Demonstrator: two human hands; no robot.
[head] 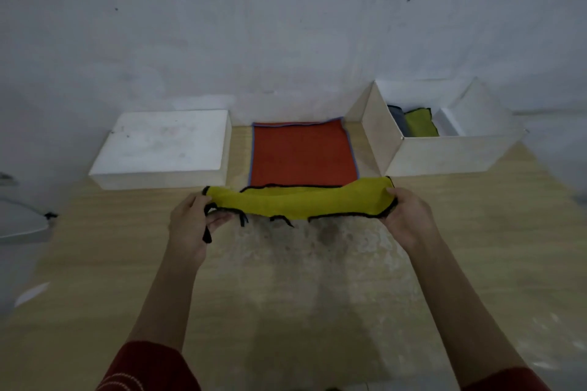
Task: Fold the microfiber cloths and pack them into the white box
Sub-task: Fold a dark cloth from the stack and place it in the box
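Fingers (220,218) of left hand (189,225) and right hand (409,216) pinch yellow cloth (298,203) ends | black-edged, bunched strip

Bare table (317,295) lay open in the lower middle of the frame, between the left forearm (162,289) and right forearm (451,295). Above it the stretched yellow cloth (298,201) barred the centre. Behind, a flat orange cloth (301,152) filled the gap between a closed white block (158,149) at left and the open-topped white box (444,154) at right, whose right part lay free beside packed cloths (416,124). The wall (286,25) closed the top.
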